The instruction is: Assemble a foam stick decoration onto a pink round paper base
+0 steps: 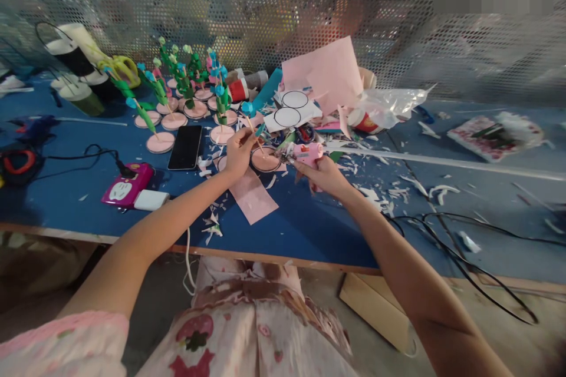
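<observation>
My left hand (239, 151) is closed in a pinch on a thin wooden stick with a blue and green paper flower (253, 121), held tilted over a pink round base (266, 160). My right hand (321, 175) is wrapped round a pink glue gun (305, 153), its nozzle pointing left toward the foot of the stick. A pink paper strip (253, 195) lies on the blue table (300, 224) beneath my hands.
Several finished paper flowers on pink discs (177, 100) stand at the back left, beside a black phone (186, 147). A pink power strip (127, 185) lies left, yellow scissors (121, 68) behind. Pink paper sheets (325, 70), scraps and black cables (455, 247) lie to the right.
</observation>
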`<state>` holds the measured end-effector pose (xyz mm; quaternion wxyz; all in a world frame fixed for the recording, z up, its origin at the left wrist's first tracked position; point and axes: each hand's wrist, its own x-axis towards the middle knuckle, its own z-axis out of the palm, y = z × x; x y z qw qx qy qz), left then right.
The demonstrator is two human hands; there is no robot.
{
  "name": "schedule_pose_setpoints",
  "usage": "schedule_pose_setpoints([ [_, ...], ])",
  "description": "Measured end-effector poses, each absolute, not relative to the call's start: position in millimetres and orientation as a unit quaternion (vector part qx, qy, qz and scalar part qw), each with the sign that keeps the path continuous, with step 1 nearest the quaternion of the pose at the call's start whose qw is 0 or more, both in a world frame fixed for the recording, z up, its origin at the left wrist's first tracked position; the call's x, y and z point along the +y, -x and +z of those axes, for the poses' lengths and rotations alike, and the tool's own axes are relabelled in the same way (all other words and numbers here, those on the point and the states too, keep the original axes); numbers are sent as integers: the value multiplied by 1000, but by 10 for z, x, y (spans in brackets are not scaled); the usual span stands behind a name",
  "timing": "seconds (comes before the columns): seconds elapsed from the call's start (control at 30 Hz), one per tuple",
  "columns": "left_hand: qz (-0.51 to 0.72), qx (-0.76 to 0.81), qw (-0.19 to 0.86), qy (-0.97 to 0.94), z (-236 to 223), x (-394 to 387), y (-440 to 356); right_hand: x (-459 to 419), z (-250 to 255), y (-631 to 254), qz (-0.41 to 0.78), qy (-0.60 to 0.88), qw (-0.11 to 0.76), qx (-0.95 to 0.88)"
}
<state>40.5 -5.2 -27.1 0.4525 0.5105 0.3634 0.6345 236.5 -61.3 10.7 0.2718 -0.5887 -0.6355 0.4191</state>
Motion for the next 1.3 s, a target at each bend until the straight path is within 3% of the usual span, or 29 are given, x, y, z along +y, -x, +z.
schedule_pose_setpoints([
  [0.57,646,367,442,-503,-278,-46,-394,-624,98,-2415,465,546,335,-612],
  [0.97,652,370,432,-502,-263,-50,-399,-646,117,-2432,470,531,327,-625],
  [1.3,662,364,426,-497,-247,-63,-404,-647,141,-2420,450,566,258,-640],
])
